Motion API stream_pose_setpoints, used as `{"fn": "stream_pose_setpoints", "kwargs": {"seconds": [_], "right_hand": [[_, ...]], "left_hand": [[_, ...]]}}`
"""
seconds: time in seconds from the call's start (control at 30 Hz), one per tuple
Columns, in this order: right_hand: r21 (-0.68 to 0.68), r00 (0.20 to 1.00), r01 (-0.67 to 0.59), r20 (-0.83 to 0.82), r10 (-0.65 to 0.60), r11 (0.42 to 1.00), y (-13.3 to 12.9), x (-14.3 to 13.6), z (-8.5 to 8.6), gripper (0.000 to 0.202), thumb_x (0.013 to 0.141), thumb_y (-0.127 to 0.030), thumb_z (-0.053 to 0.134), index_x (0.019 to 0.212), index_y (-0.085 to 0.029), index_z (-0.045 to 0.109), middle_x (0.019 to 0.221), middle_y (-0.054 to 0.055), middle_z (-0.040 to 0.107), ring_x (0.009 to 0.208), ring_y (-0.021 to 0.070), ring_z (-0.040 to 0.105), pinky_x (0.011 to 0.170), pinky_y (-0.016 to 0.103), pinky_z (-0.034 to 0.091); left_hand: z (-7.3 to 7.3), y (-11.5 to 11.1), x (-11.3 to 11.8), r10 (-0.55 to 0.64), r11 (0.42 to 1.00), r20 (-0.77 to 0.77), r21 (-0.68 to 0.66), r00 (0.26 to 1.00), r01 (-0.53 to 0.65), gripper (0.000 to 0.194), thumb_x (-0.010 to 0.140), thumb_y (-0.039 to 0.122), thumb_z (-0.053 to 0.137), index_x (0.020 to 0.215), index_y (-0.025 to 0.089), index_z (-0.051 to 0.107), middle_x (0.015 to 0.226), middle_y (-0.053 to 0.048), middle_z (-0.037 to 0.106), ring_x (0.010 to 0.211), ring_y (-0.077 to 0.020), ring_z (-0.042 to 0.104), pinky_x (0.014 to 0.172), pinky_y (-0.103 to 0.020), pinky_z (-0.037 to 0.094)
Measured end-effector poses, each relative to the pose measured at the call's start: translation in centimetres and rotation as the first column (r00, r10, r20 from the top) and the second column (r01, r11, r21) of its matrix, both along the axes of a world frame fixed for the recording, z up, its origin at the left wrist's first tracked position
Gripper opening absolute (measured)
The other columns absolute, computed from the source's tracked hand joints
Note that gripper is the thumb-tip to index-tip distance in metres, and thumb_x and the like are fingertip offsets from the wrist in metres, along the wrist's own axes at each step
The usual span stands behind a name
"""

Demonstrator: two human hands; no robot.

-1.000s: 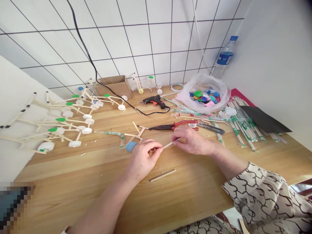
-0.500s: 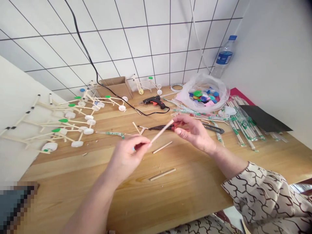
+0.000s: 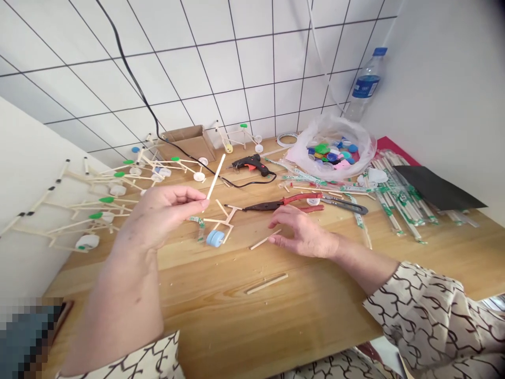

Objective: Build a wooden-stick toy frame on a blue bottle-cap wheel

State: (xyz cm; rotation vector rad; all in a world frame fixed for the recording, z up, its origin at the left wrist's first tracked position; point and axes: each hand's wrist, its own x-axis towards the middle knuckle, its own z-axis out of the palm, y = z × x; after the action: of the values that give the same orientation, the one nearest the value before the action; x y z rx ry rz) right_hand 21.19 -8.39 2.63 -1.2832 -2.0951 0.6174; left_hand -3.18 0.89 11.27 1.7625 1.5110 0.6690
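My left hand point(image 3: 165, 216) pinches a short pale wooden stick point(image 3: 215, 177) between thumb and fingers, its free end tilted up above the table. My right hand point(image 3: 302, 231) is low over the table with thumb and fingers apart, at the end of a second wooden stick point(image 3: 262, 241). A third stick point(image 3: 267, 283) lies closer to me. Between my hands sits a small stick frame point(image 3: 226, 217) with light blue bottle-cap wheels point(image 3: 215, 238). Red-handled pliers point(image 3: 272, 206) lie just behind my right hand.
Several finished stick models with green and white caps point(image 3: 104, 200) crowd the left. Behind are a cardboard box point(image 3: 189, 143), a glue gun point(image 3: 252, 164) and a bag of caps point(image 3: 363, 158). A utility knife point(image 3: 345, 204) and wrapped chopsticks point(image 3: 398, 195) lie right.
My left hand has moved left and up with its stick, now more upright. My right hand has come away from that stick and down toward the one on the table.
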Motion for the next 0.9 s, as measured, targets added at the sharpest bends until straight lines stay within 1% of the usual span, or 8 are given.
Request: {"fn": "stream_pose_setpoints", "kwargs": {"seconds": [0.1,0.17,0.27,0.37,0.6,0.9], "right_hand": [[-0.007,1.000,-0.012,0.026,0.012,1.000,0.1,0.1,0.1,0.021,0.083,-0.034,0.061,0.091,-0.014,0.062,0.092,0.010,0.061,0.090,0.0203,0.054,0.081,0.037,0.045],[-0.012,0.999,-0.014,0.035,0.015,1.000,0.1,0.0,0.1,0.019,0.083,-0.032,0.061,0.090,-0.015,0.062,0.091,0.009,0.061,0.089,0.0200,0.055,0.081,0.036,0.045],[-0.023,0.998,-0.013,0.054,0.014,1.000,0.1,0.0,0.1,0.019,0.083,-0.032,0.062,0.090,-0.014,0.062,0.091,0.009,0.061,0.088,0.0199,0.055,0.081,0.036,0.045],[-0.029,0.998,-0.014,0.066,0.016,0.999,0.1,-0.1,0.0,0.019,0.082,-0.031,0.063,0.088,-0.014,0.063,0.090,0.010,0.061,0.086,0.0197,0.054,0.081,0.036,0.045],[-0.033,0.996,-0.024,0.085,0.027,0.999,0.1,0.0,-0.1,0.017,0.082,-0.031,0.062,0.088,-0.015,0.063,0.088,0.009,0.061,0.086,0.0194,0.054,0.084,0.037,0.043],[-0.042,0.995,-0.026,0.099,0.030,0.999,0.1,0.0,-0.1,0.018,0.083,-0.031,0.061,0.088,-0.014,0.063,0.089,0.009,0.061,0.086,0.0198,0.054,0.085,0.038,0.043]], "left_hand": [[-0.4,0.2,-0.3,-0.014,1.000,-0.065,0.004,0.998,0.014,0.025,0.057,0.037,0.069,0.073,0.018,0.068,0.065,-0.001,0.066,0.064,-0.0144,0.055,0.064,-0.028,0.038],[-0.4,0.3,-0.4,-0.030,1.000,-0.108,-0.012,0.994,0.029,0.026,0.058,0.039,0.067,0.074,0.018,0.069,0.066,-0.002,0.068,0.065,-0.0151,0.056,0.063,-0.028,0.038],[0.0,0.3,-0.5,-0.051,0.999,-0.178,-0.027,0.983,0.047,0.027,0.060,0.041,0.066,0.075,0.019,0.069,0.070,-0.002,0.070,0.067,-0.0153,0.058,0.064,-0.027,0.038],[0.4,0.2,-0.4,-0.064,0.998,-0.235,-0.033,0.970,0.058,0.025,0.060,0.041,0.064,0.073,0.020,0.069,0.070,-0.001,0.069,0.067,-0.0152,0.058,0.065,-0.027,0.038],[0.6,0.0,-0.2,-0.084,0.996,-0.264,-0.043,0.961,0.075,0.022,0.059,0.039,0.063,0.068,0.020,0.069,0.063,0.001,0.066,0.059,-0.0135,0.053,0.058,-0.026,0.035],[0.6,-0.2,-0.1,-0.078,0.997,-0.290,-0.050,0.954,0.066,0.020,0.060,0.035,0.063,0.069,0.019,0.069,0.064,0.000,0.067,0.061,-0.0145,0.055,0.057,-0.025,0.038]]}}
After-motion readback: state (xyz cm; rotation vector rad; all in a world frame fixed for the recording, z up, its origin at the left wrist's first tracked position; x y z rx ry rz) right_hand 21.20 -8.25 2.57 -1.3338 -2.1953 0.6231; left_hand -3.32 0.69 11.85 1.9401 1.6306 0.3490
